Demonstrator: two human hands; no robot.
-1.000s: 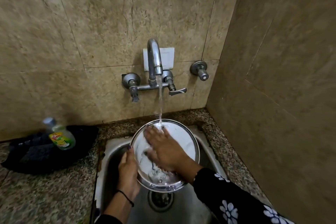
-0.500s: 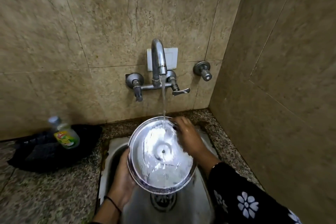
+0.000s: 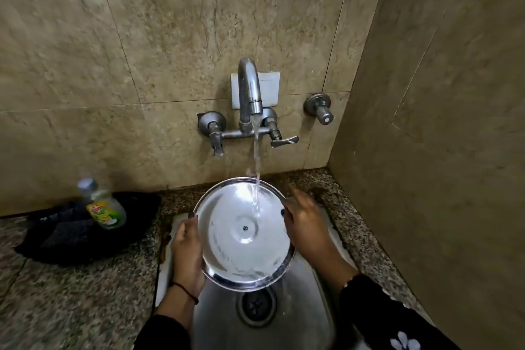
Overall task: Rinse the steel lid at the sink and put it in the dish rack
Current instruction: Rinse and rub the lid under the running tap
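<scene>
Gripping the steel lid [image 3: 244,236] by opposite edges, both hands are curling around its rim: the left hand [image 3: 186,250] is clasping the left edge, the right hand [image 3: 305,227] the right edge. The lid is tilting over the sink [image 3: 306,307], its inner face catching the water [image 3: 257,173] that is running from the tap [image 3: 250,91]. A dish-soap bottle [image 3: 103,206] is standing on the granite desk [image 3: 71,293] to the left.
</scene>
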